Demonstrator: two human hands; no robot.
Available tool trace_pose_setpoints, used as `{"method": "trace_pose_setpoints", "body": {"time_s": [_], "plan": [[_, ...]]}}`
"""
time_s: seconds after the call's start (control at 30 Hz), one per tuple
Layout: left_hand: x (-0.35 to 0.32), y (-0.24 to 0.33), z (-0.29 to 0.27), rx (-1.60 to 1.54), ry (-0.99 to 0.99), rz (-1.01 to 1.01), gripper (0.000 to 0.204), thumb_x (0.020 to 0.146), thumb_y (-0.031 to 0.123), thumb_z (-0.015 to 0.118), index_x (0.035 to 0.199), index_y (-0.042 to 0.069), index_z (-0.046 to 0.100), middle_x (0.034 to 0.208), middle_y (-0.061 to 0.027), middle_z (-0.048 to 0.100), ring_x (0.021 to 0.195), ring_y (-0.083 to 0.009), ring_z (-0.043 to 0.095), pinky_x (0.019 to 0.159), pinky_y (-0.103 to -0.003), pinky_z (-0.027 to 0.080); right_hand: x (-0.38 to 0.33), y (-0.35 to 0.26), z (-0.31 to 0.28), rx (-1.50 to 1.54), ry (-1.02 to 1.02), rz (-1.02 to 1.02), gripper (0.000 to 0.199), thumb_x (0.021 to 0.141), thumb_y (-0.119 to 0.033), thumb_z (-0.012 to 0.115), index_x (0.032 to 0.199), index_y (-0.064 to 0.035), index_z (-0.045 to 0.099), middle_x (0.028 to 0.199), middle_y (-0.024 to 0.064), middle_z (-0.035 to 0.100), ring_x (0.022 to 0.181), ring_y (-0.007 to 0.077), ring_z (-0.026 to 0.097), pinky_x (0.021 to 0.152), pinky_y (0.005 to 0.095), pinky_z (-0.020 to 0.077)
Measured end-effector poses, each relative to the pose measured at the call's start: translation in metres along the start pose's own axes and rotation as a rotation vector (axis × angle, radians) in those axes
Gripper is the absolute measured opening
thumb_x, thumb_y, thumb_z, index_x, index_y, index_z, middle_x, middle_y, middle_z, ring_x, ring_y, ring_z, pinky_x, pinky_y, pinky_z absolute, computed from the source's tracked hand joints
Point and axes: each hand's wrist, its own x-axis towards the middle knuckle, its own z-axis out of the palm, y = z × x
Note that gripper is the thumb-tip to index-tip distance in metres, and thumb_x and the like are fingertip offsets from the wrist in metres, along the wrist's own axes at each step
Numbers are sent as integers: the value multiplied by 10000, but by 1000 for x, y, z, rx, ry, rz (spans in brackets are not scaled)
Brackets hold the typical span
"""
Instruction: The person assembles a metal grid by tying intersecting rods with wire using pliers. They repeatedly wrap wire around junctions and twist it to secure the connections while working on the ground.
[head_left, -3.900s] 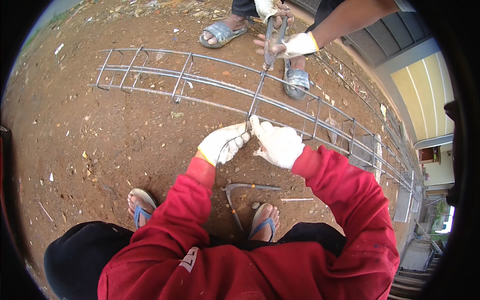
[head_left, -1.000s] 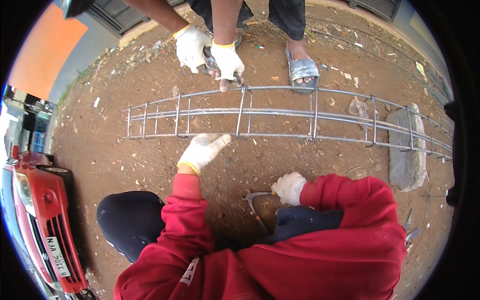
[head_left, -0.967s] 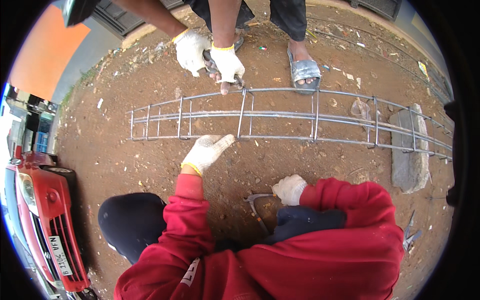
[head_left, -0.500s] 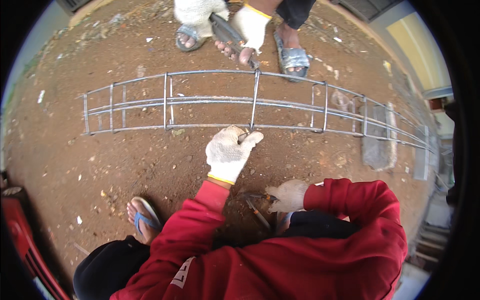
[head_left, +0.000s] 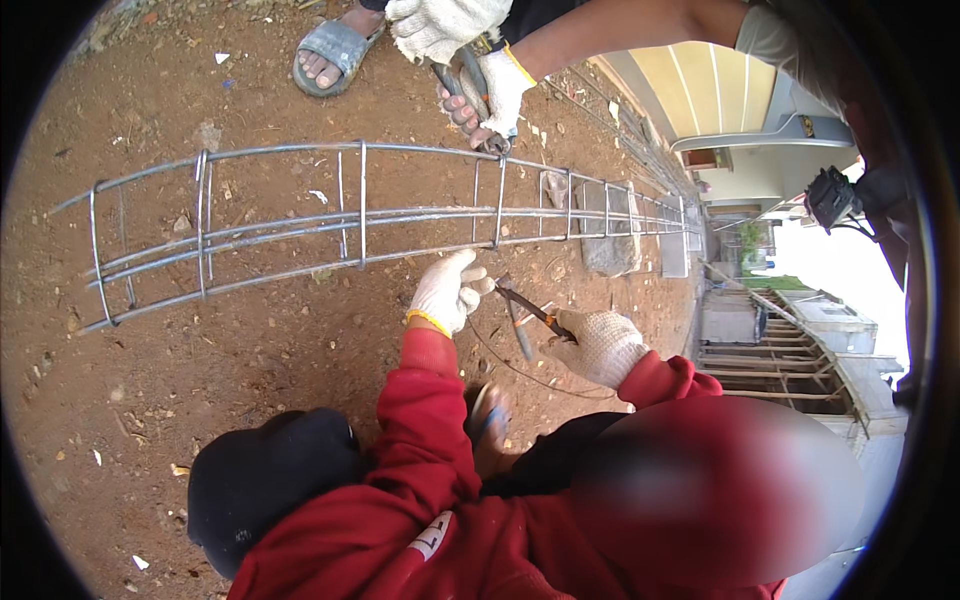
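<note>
A long cage of steel rods [head_left: 430,212] tied with square wire hoops stretches across the dirt. My left hand [head_left: 447,290], in a white knit glove, is just below the cage's near rod. Its fingers are curled in; whatever they pinch is too small to make out. In my gloved right hand [head_left: 600,347] is a pair of pincers [head_left: 537,312] with dark jaws and orange-marked handles, its handles spread and its head close to my left fingertips. Across from me, a co-worker's gloved hands [head_left: 500,90] work another pair of pincers [head_left: 493,143] against the far rod.
Concrete blocks [head_left: 610,240] lie under the cage toward the right. A thin loose wire [head_left: 520,370] curves over the ground below my right hand. The co-worker's sandalled foot [head_left: 335,60] stands beyond the cage. A yellow-walled building [head_left: 705,90] and a timber frame [head_left: 770,360] are farther right.
My view has swung to the right. My right hand has raised the pincers from low near my foot up beside my left hand. My left hand stays close to the near rod.
</note>
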Motion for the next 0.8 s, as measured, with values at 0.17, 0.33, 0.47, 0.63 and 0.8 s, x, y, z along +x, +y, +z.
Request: {"method": "trace_pose_setpoints", "body": {"time_s": [0.17, 0.33, 0.47, 0.63, 0.8], "plan": [[-4, 3, -21, 72, 37, -44, 193, 958, 200, 547, 1055, 35, 516, 855, -131, 585, 532, -125, 520, 341, -181, 335, 12, -23, 1, 69, 18, -15, 375, 843, -367, 625, 995, -30, 692, 773, 237, 666, 752, 412, 670, 680, 484, 529], [-4, 7, -26, 194, -15, -129, 156, 961, 179, 541, 1029, 39, 522, 816, -106, 576, 479, -57, 404, 327, -166, 281, 18, -16, 13, 196, 165, 39, 368, 839, -360, 643, 1005, -37, 703, 772, 255, 649, 746, 411, 663, 671, 478, 522], [-10, 9, -22, 123, -179, -165, 234, 976, 176, 530, 1145, 17, 558, 818, -60, 562, 466, -35, 349, 329, -164, 241, 27, 7, 12, 197, 217, -22, 366, 841, -373, 658, 987, -43, 716, 756, 244, 643, 714, 396, 658, 644, 466, 503], [-17, 8, -18, 343, -261, -108, 322, 978, 207, 539, 1212, -9, 592, 854, -59, 602, 456, -31, 332, 340, -168, 230, 37, 38, 26, 277, 280, -65, 342, 826, -370, 700, 921, -43, 730, 683, 217, 621, 637, 375, 632, 590, 443, 475], [-17, 2, -14, 436, -414, -71, 404, 1003, 168, 408, 1326, -54, 506, 1152, -200, 643, 461, -4, 329, 339, -125, 258, 51, 66, 46, 385, 308, -86, 363, 811, -383, 745, 919, -37, 732, 673, 223, 610, 594, 369, 600, 547, 402, 459]]}}
